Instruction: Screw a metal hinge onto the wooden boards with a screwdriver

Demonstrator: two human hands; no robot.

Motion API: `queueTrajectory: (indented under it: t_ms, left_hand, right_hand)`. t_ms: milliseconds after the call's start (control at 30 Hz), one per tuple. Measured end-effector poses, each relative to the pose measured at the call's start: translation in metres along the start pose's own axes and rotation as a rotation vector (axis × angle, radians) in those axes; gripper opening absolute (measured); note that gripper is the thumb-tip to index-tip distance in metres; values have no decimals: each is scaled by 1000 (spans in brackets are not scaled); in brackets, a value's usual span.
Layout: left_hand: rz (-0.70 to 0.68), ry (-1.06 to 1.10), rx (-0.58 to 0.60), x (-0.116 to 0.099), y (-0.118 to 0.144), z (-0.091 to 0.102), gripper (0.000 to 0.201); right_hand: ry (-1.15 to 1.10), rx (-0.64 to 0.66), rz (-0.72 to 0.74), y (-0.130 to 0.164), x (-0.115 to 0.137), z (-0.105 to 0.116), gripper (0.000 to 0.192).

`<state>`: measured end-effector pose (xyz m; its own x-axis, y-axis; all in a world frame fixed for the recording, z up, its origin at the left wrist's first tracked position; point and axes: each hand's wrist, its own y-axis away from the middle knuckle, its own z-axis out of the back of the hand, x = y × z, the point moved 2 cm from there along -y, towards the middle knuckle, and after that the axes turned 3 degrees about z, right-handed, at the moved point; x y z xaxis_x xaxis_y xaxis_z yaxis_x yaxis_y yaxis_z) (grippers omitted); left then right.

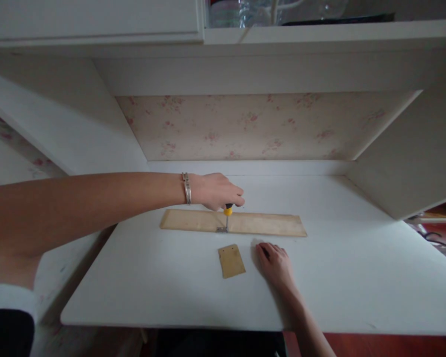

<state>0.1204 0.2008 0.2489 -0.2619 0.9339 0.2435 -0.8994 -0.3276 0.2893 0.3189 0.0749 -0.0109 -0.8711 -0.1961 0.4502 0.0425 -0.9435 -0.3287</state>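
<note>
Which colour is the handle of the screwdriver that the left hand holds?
The screwdriver handle is yellow with a black top, gripped by the left hand; the head view shows it.

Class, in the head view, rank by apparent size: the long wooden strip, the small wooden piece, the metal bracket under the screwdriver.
1. long wooden strip
2. small wooden piece, though it lies nearer the camera
3. metal bracket

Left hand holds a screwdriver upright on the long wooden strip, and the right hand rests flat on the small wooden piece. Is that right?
Not quite. In the head view the right hand lies flat on the bare table, beside the small wooden piece, not on it. The rest holds: the left hand holds the screwdriver upright on the long strip.
</note>
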Motion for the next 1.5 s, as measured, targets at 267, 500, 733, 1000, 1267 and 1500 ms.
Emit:
queueTrajectory:
  t_ms: [267, 500, 733, 1000, 1267, 1500]
  left_hand:
    - [17, 16, -29, 1, -2, 3, 32]
    - [39, -45, -17, 4, 1, 2, 26]
    - [174, 4, -1, -2, -7, 2, 31]
    - [-54, 65, -4, 1, 4, 8, 28]
    - [10, 80, -66, 1, 5, 3, 26]
    - [73, 19, -37, 0, 2, 4, 24]
  right_hand:
    - [2, -6, 1, 1, -1, -1, 35]
    - [10, -4, -1, 1, -2, -2, 34]
    - [14, -1, -8, 1, -1, -1, 35]
    - [11, 3, -2, 0, -1, 0, 35]
    - [4, 1, -1, 0, 1, 1, 34]
    - [4, 3, 0, 1, 0, 1, 33]
